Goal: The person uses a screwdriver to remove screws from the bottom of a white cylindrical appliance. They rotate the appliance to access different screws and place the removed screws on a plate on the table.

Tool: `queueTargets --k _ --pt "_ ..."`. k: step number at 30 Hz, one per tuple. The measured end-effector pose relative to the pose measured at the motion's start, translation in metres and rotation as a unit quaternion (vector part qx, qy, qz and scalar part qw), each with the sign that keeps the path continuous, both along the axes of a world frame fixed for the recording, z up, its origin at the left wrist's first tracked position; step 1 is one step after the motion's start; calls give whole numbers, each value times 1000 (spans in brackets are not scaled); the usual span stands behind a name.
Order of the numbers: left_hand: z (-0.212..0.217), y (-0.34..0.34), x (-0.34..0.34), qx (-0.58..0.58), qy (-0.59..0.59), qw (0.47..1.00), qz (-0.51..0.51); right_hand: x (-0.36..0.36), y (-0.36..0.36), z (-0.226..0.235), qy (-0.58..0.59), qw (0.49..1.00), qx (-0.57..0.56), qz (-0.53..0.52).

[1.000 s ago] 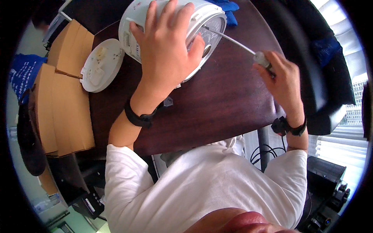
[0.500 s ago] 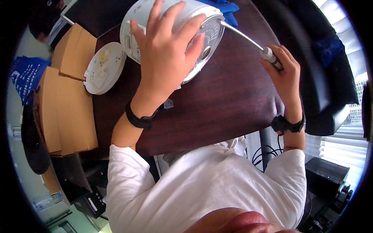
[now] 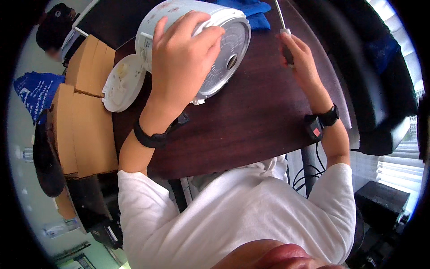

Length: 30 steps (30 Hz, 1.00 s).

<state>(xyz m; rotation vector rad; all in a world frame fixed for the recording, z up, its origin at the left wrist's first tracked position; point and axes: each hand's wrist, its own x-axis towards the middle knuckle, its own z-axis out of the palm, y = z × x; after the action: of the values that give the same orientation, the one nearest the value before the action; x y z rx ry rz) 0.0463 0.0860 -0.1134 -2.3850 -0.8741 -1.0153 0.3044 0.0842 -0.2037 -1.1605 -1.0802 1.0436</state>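
A white rice cooker [image 3: 168, 15] with a floral pattern lies tipped on its side at the far middle of the table. Its round, vented metal underside [image 3: 235, 42] faces right. My left hand [image 3: 181, 62] grips its side, fingers curled over toward the rim of the base. To the right, my right hand [image 3: 298, 56] is closed around the handle of a screwdriver [image 3: 281, 18]. The shaft points away from me, apart from the cooker, and its tip is beyond the top of the view. A detached white round cover [image 3: 130, 92] with yellowish marks rests left of the cooker.
Brown cardboard boxes [image 3: 92, 130] line the left edge of the dark wooden table [image 3: 233, 130]. Blue cloth [image 3: 255, 18] lies behind the cooker. A black chair [image 3: 371, 89] stands at the right. Black cables [image 3: 304, 177] hang below the table edge, and another person [image 3: 56, 29] shows at far left.
My right hand has swung away from me and leftward, taking the screwdriver tip off the cooker's base edge. The cooker and my left hand have shifted slightly left in view.
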Motion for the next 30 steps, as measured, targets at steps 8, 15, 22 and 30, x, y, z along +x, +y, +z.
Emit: queueTargets --k 8,15,22,30 --pt "-11 1 2 35 -8 999 -7 17 1 -28 29 999 -36 20" --pt "-15 3 -2 63 -31 997 -12 15 -1 -30 41 999 -33 9" --pt "-5 0 -35 -191 -284 931 -126 16 2 -36 41 998 -38 4" --pt "-17 7 -158 -363 -416 834 -9 14 -6 -29 -26 998 -58 -9"
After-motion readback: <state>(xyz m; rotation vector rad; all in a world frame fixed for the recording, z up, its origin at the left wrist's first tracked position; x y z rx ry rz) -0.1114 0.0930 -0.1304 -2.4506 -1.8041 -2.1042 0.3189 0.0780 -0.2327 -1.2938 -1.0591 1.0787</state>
